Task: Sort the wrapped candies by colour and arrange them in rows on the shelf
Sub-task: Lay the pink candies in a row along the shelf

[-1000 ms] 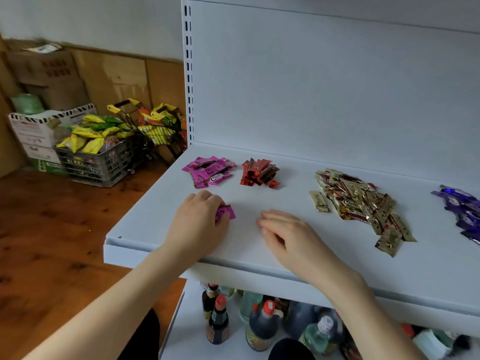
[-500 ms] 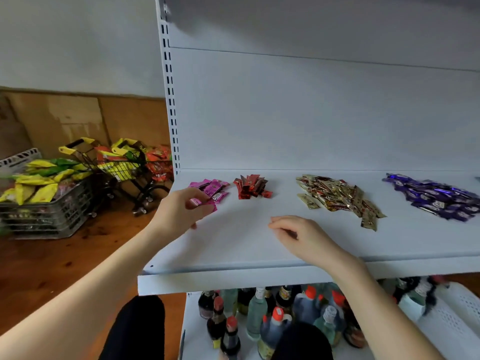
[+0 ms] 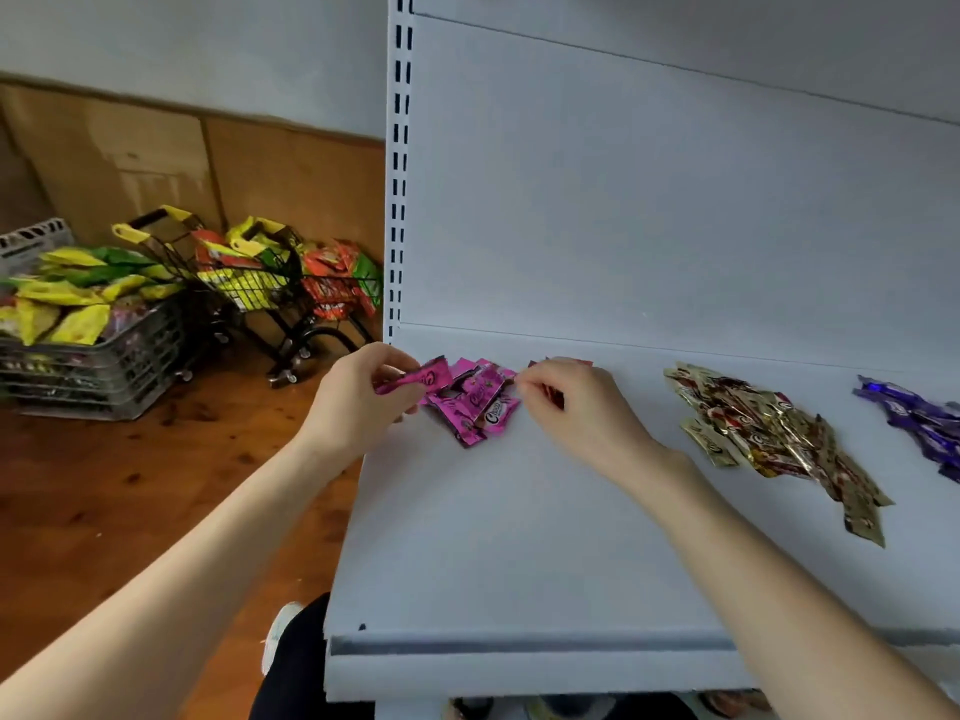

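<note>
The pink candy [image 3: 415,379] you pinch in your left hand [image 3: 358,402] lies long axis left to right, its right end just over the pink pile [image 3: 475,405] at the far left of the shelf [image 3: 519,537]. The pile sits immediately right of that grip. Your right hand [image 3: 571,407] curls over the red candies [image 3: 571,362]; whether it pinches one cannot be told.
</note>
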`<state>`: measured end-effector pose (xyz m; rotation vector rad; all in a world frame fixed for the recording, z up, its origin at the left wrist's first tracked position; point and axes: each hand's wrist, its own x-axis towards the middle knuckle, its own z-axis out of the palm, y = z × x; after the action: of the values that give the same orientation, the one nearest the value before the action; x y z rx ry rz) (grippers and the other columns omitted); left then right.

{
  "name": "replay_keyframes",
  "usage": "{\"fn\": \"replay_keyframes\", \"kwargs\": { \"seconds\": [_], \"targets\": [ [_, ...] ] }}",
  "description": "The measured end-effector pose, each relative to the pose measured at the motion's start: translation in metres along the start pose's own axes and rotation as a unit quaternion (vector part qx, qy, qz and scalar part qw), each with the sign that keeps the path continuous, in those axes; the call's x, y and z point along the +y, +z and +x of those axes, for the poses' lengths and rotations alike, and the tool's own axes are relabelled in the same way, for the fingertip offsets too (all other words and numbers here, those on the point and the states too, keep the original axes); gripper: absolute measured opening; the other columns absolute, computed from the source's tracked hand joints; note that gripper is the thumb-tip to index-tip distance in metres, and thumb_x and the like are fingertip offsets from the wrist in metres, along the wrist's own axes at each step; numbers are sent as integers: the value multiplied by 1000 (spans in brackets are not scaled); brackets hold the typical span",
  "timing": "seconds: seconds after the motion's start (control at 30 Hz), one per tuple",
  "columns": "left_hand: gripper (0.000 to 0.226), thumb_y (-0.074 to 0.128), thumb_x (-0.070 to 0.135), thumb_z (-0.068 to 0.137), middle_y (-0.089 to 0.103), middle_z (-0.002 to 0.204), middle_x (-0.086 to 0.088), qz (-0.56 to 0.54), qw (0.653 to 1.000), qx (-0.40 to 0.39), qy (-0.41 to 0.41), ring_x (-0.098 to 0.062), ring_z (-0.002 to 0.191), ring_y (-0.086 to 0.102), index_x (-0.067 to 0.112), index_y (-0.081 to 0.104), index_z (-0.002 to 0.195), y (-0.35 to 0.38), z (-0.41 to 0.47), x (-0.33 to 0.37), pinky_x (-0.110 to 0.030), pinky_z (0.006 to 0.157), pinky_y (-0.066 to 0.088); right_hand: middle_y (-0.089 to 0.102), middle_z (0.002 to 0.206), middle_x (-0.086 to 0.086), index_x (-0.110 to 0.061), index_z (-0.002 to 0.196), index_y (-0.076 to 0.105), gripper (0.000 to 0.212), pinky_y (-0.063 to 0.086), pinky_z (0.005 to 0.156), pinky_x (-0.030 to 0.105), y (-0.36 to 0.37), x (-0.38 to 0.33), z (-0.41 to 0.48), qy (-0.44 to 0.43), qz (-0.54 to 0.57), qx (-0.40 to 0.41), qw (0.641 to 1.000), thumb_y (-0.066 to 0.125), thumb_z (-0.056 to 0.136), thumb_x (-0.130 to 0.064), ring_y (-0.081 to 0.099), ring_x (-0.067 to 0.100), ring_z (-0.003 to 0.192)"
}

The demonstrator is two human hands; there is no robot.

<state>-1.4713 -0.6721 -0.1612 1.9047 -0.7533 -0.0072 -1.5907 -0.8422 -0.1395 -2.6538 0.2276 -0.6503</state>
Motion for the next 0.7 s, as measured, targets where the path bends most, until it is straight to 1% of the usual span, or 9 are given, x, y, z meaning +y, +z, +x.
{"fn": "replay_keyframes", "kwargs": {
  "seconds": [0.1, 0.17, 0.23, 0.27, 0.33, 0.4, 0.47, 0.6, 0.7],
  "targets": [
    [16, 57, 5, 90, 64, 85, 1, 0, 1000, 26, -16, -13, 74, 65, 17, 60, 101, 1, 21, -13, -28, 71, 56, 62, 97, 1, -9, 99, 67, 19, 34, 70, 14, 19, 1, 44, -5, 19, -55, 998, 51, 93, -17, 54, 14, 90],
    [20, 52, 3, 92, 63, 91, 0, 4, 999, 36, -27, -6, 75, 64, 16, 60, 106, 0, 31, -20, -18, 68, 54, 56, 125, 2, -12, 119, 59, 31, 30, 84, 12, 38, 2, 64, 2, 25, -114, 993, 50, 94, -26, 48, 14, 117],
    [23, 51, 3, 92, 65, 93, -2, 15, 999, 36, -26, -4, 74, 64, 11, 61, 111, -1, 40, -26, -14, 66, 53, 48, 132, 2, -16, 132, 48, 44, 27, 98, 20, 56, 5, 75, 7, 11, -175, 984, 47, 94, -38, 38, 18, 129],
    [24, 51, 3, 92, 66, 92, -3, 16, 999, 34, -27, -6, 75, 65, 9, 61, 113, -2, 45, -28, -19, 68, 55, 50, 124, 3, -18, 133, 47, 46, 29, 100, 26, 63, 6, 76, 0, -11, -193, 981, 44, 94, -42, 39, 20, 126],
    [25, 50, 3, 92, 66, 88, -3, 14, 999, 20, -37, -14, 78, 67, 9, 61, 114, -2, 53, -30, -33, 74, 57, 51, 112, 0, -22, 130, 49, 45, 31, 95, 28, 70, 9, 72, -9, -50, -201, 978, 40, 94, -46, 41, 20, 118],
    [26, 49, 2, 91, 65, 85, -1, 14, 999, 0, -40, -22, 81, 67, 10, 60, 113, 1, 59, -30, -42, 76, 57, 51, 115, -4, -23, 126, 51, 43, 29, 90, 25, 69, 9, 67, 1, -52, -181, 982, 42, 92, -48, 39, 17, 118],
    [26, 49, 1, 91, 64, 85, -3, 7, 999, -11, -35, -25, 82, 66, 8, 60, 112, 6, 64, -27, -42, 77, 56, 52, 120, -4, -22, 119, 55, 42, 31, 88, 25, 69, 7, 60, 20, -62, -147, 987, 45, 90, -50, 38, 15, 118],
    [27, 47, 1, 91, 65, 93, -9, -8, 999, -22, -27, -21, 81, 66, 7, 60, 114, 9, 65, -23, -32, 75, 56, 59, 106, -1, -16, 104, 62, 44, 41, 88, 32, 65, -2, 53, 40, -85, -77, 993, 52, 85, -54, 47, 16, 105],
    [28, 46, 2, 92, 65, 103, -8, 25, 998, -52, -10, -20, 88, 64, 8, 61, 115, 9, 61, -23, -30, 79, 53, 64, 101, 10, -4, 97, 63, 49, 41, 89, 34, 49, -6, 50, 103, 79, -105, 986, 45, 90, -49, 57, 24, 100]
  ]
}}
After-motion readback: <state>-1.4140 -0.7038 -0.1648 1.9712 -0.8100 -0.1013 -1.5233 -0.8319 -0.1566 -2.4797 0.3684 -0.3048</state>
